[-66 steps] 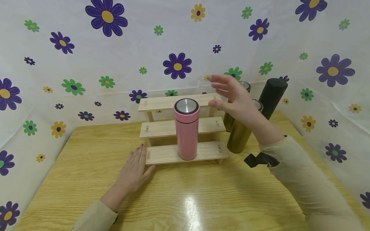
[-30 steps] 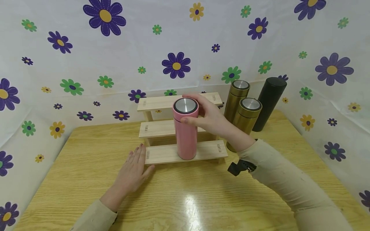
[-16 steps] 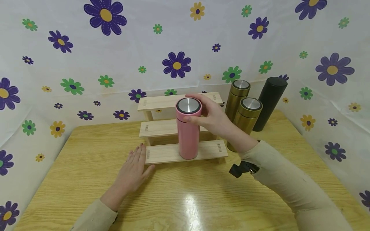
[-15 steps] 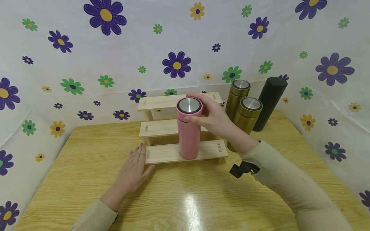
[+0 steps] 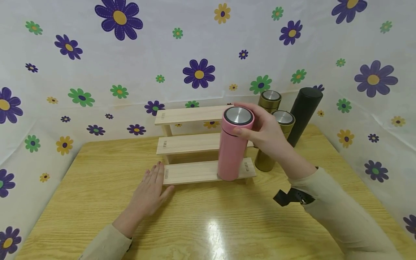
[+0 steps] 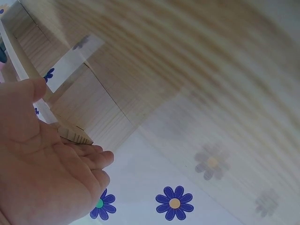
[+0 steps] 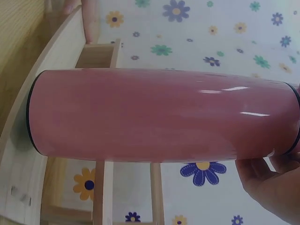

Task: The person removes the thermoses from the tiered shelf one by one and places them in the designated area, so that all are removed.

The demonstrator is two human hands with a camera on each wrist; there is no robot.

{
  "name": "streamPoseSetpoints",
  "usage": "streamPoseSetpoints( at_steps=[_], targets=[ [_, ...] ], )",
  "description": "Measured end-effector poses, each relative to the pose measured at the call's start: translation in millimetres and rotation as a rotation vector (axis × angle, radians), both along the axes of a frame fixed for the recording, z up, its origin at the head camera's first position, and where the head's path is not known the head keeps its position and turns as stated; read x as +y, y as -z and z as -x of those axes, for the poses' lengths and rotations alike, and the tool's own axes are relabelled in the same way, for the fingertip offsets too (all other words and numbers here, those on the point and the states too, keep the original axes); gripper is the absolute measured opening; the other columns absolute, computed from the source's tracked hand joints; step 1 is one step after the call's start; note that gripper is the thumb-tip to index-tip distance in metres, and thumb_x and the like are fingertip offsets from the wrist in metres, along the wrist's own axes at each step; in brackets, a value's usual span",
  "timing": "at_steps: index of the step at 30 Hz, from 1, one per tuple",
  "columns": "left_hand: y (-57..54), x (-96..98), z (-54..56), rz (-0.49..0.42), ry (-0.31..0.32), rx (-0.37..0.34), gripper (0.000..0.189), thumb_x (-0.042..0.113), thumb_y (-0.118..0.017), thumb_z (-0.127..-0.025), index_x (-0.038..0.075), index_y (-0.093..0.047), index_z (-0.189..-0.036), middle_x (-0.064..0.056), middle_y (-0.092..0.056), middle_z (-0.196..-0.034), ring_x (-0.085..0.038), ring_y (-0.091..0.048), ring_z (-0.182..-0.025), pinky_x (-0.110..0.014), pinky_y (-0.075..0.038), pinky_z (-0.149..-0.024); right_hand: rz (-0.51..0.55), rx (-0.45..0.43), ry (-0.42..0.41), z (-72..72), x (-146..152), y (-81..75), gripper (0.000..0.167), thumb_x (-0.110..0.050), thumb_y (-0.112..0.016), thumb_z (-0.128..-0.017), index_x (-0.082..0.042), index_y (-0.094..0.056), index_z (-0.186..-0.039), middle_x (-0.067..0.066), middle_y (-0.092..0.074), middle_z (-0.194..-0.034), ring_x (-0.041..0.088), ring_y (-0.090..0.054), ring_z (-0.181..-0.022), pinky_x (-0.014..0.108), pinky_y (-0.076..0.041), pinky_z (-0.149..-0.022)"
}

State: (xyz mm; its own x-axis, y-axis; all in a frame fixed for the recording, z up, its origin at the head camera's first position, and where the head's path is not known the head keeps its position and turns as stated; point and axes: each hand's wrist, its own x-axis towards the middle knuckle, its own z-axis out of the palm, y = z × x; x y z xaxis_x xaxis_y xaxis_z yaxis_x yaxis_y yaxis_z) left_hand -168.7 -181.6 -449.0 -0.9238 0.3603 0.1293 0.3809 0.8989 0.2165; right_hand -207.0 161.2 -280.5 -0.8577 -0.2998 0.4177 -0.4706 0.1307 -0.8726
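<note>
My right hand [image 5: 264, 133] grips a pink thermos [image 5: 231, 155] near its black-ringed steel lid, thumb in front and fingers behind. The thermos leans a little to the right, its base close over the right part of the lowest step of a three-tier wooden stand [image 5: 191, 172]. In the right wrist view, the pink body [image 7: 159, 115] fills the middle, with the fingers [image 7: 276, 183] at its lid end. My left hand [image 5: 147, 193] lies with straight fingers against the left end of the lowest step; the left wrist view shows its palm [image 6: 51, 183] beside the stand's end.
Two gold thermoses with steel lids, a front one [image 5: 265, 160] and a rear one [image 5: 270, 98], stand right of the stand, partly behind my right hand. A tall black bottle [image 5: 307, 112] is farther right. A flower-print cloth [image 5: 143, 72] hangs behind the wooden table [image 5: 107, 162].
My right hand came down from the right, took hold of the pink thermos, and shifted it right along the lowest step, now tilting it. The left hand has stayed put.
</note>
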Motion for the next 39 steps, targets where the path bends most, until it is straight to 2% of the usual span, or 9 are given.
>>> streamPoseSetpoints(
  at_steps=[5, 11, 16, 23, 26, 33, 39],
  targets=[
    [0.5, -0.4, 0.2, 0.006, 0.001, -0.001, 0.078, 0.039, -0.049, -0.099, -0.011, -0.013, -0.148, -0.027, -0.018, -0.153, -0.038, -0.02, -0.141, -0.049, -0.013, -0.116, -0.003, 0.009, 0.066, -8.2, 20, -0.7, 0.056, -0.006, -0.071, -0.086, -0.004, -0.048, -0.137, 0.01, -0.058, -0.123, 0.019, -0.06, -0.105, 0.024, -0.053, -0.085],
    [0.7, -0.5, 0.3, 0.008, 0.002, 0.006, 0.078, 0.038, -0.049, -0.099, -0.012, -0.014, -0.147, -0.027, -0.019, -0.153, -0.038, -0.02, -0.141, -0.049, -0.013, -0.116, 0.065, 0.034, 0.117, -19.6, 45, 1.8, 0.051, 0.004, -0.068, -0.085, -0.001, -0.053, -0.133, 0.008, -0.06, -0.118, 0.019, -0.059, -0.1, 0.02, -0.053, -0.082],
    [0.8, -0.2, 0.5, 0.011, 0.001, -0.002, 0.078, 0.038, -0.049, -0.099, -0.011, -0.013, -0.148, -0.027, -0.018, -0.153, -0.038, -0.019, -0.141, -0.049, -0.013, -0.116, 0.087, 0.031, 0.168, -29.3, 66, 4.0, 0.048, 0.005, -0.066, -0.086, -0.005, -0.055, -0.132, 0.005, -0.061, -0.115, 0.016, -0.059, -0.095, 0.017, -0.054, -0.076],
    [1.2, -0.1, 0.8, 0.005, -0.003, -0.014, 0.078, 0.04, -0.046, -0.1, -0.011, -0.011, -0.148, -0.027, -0.016, -0.154, -0.039, -0.018, -0.141, -0.05, -0.013, -0.116, 0.111, 0.019, 0.227, -38.6, 93, 8.0, 0.049, 0.009, -0.064, -0.085, -0.006, -0.056, -0.131, 0.005, -0.061, -0.113, 0.014, -0.059, -0.092, 0.015, -0.053, -0.075],
    [1.2, -0.2, 0.7, 0.005, -0.003, -0.018, 0.079, 0.041, -0.045, -0.1, -0.011, -0.011, -0.148, -0.027, -0.016, -0.154, -0.039, -0.018, -0.141, -0.05, -0.012, -0.116, 0.117, 0.03, 0.267, -40.8, 104, 10.1, 0.049, 0.009, -0.064, -0.085, -0.006, -0.057, -0.131, 0.005, -0.061, -0.112, 0.013, -0.058, -0.092, 0.013, -0.052, -0.075],
    [1.2, 0.0, 0.0, 0.003, -0.004, -0.023, 0.079, 0.042, -0.045, -0.1, -0.01, -0.01, -0.148, -0.026, -0.015, -0.154, -0.039, -0.017, -0.141, -0.049, -0.012, -0.116, 0.245, 0.043, 0.251, -41.0, 125, 12.9, 0.048, 0.014, -0.059, -0.085, -0.002, -0.056, -0.13, 0.007, -0.061, -0.112, 0.014, -0.058, -0.093, 0.013, -0.051, -0.076],
    [0.5, -0.3, 0.3, -0.008, -0.005, -0.023, 0.079, 0.041, -0.046, -0.1, -0.01, -0.01, -0.148, -0.026, -0.015, -0.154, -0.04, -0.018, -0.141, -0.05, -0.011, -0.116, 0.242, -0.003, 0.376, -33.2, 144, 17.1, 0.049, 0.01, -0.064, -0.085, -0.006, -0.057, -0.13, 0.004, -0.06, -0.112, 0.012, -0.058, -0.095, 0.011, -0.051, -0.075]
  ],
)
